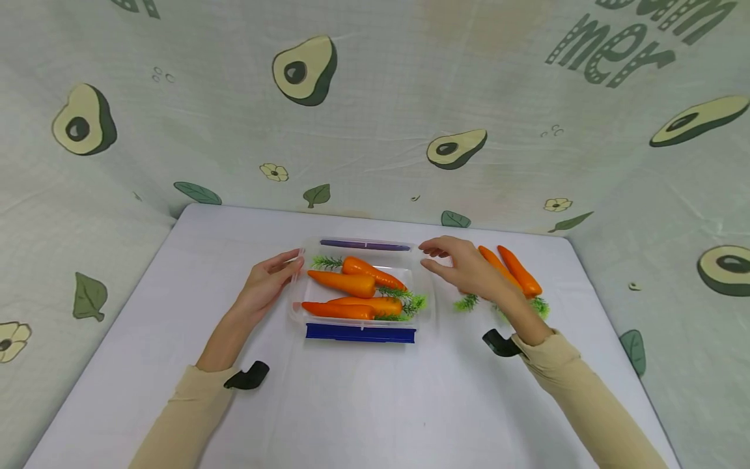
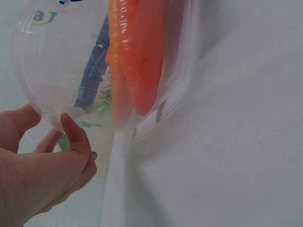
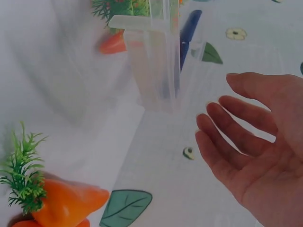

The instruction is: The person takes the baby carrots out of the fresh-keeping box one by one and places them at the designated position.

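Thumb and fingers of a person's left hand (image 1: 266, 284) pinch the corner of a clear panel (image 2: 52, 61), apparently the lid of a food box, a grip that likely serves to steady it upright. The right hand (image 1: 465, 264) holds nothing, its fingers softly bent and spread, thumb well parted, just beside the panel's opposite end.

Between the hands, mid-surface (image 1: 351, 404), sits the see-through plastic box (image 2: 180, 66), shallow, round-cornered and fronted by a dark blue flap (image 1: 360, 333). Four carrots (image 1: 342, 283) lie lengthwise inside, probably because the tapering bodies fit best that way; they are glossy, smooth orange, with feathery green tops that look artificial. At least two loose carrots (image 1: 519, 270) rest near the right forearm, perhaps set aside within reach.

Beige sleeves (image 1: 187, 404) end near black wrist attachments (image 1: 249, 376); beyond hangs pale, creased cloth (image 1: 375, 98) printed with avocados.
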`<action>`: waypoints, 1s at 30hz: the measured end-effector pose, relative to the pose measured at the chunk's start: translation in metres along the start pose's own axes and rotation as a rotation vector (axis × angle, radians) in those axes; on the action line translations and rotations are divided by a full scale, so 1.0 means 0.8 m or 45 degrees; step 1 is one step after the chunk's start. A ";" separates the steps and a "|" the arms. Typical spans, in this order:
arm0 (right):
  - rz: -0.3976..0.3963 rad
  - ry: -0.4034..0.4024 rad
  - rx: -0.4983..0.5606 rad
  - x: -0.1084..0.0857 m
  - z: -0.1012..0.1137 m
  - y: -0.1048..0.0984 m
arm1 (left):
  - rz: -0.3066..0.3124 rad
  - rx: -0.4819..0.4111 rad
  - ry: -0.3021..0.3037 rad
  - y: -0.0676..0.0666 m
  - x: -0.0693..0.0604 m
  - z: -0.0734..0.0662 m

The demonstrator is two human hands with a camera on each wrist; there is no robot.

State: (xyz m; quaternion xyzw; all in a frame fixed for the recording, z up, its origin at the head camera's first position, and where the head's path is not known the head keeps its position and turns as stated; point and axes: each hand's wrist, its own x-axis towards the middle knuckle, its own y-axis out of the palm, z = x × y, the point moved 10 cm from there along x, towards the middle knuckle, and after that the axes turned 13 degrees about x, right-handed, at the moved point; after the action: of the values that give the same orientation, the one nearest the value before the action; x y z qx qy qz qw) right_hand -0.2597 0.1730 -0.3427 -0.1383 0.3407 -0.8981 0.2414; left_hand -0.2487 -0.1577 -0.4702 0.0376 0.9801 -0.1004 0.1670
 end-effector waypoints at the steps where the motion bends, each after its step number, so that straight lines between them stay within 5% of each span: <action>1: 0.016 -0.011 -0.009 0.003 0.003 0.004 | 0.001 -0.002 0.000 0.000 0.000 0.000; 17: 0.218 -0.104 -0.074 0.037 0.032 0.054 | -0.002 -0.004 -0.011 -0.001 0.003 0.003; 30: 0.517 -0.106 -0.058 0.052 0.046 0.107 | 0.008 0.028 -0.013 0.001 0.000 -0.001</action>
State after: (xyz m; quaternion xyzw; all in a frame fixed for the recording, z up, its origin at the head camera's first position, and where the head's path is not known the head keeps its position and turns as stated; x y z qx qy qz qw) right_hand -0.2501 0.0750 -0.3705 -0.1090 0.3715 -0.8166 0.4280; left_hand -0.2487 -0.1572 -0.4695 0.0421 0.9780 -0.1108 0.1719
